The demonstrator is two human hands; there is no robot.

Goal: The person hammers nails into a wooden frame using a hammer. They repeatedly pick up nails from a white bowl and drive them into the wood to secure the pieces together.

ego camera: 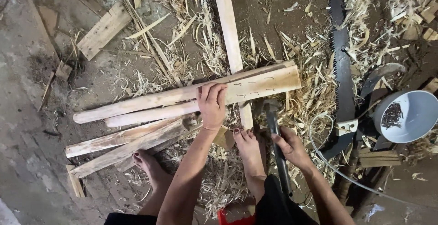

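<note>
Pinning the pale shaved plank (255, 86) flat on the shavings | left hand (211, 104) spread, fingers pressing, not clenched | right hand (288, 148) clenched round hammer (275, 134), head just below plank's slotted end | saw (341, 65) right of plank

Dirt floor (27, 129) strewn with wood shavings (315, 93) (probably a workshop).

Saw (341, 65), white bowl (407, 115) w/ nails, wood shavings (315, 97) on ground.
</note>
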